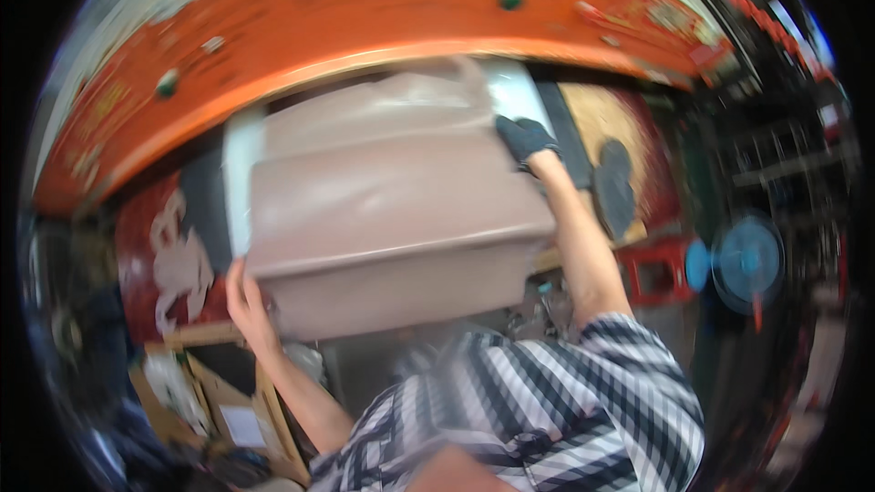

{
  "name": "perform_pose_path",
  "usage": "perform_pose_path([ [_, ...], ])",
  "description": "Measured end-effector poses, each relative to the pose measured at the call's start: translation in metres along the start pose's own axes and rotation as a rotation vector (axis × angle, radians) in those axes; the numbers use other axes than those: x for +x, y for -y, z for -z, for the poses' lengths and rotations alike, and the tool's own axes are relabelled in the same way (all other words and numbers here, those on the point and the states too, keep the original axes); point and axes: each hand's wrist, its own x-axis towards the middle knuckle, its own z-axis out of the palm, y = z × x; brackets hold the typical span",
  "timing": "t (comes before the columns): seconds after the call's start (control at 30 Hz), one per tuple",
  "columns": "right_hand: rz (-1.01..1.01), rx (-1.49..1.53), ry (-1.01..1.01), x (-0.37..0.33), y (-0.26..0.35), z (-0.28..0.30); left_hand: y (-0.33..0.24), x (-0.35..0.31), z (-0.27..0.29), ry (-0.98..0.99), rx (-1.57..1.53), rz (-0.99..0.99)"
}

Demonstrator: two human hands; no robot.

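A large brownish-pink sheet, smooth and slightly shiny like leather, lies over the work surface. Its near part hangs down over the front edge, and its far part is rumpled beneath the orange machine. At the sheet's left front corner is my bare left hand, fingers stretched out along its edge. My right hand, in a dark glove, reaches to the sheet's right side beside the white board. Its fingers point away from me and look extended, though blur softens them.
An orange machine beam spans the far side, above the sheet. Cut scraps lie on a red surface at left, and a dark rounded piece at right. A blue fan, red stool and cardboard box stand nearby.
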Motion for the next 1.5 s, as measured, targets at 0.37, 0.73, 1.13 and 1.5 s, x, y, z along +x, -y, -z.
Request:
perform_pose_path([
  [0.37, -0.280, -0.362, -0.176, -0.070, -0.101, 0.117, 0.050, 0.003, 0.021, 0.083, 0.042, 0.284],
  [0.73, -0.104, -0.223, -0.142, -0.068, -0.138, 0.111, 0.023, 0.038, 0.000, 0.092, 0.315, 0.123],
  [1.13, 0.234, 0.693, 0.182, -0.093, 0.074, 0.104, 0.050, 0.007, 0.005, 0.008, 0.653, -0.291],
  [1.5, 0.675, -0.246, 0.292, -0.042, 0.288, -0.081, 0.040, 0.006, 0.012, 0.054, 0.562, -0.340],
])
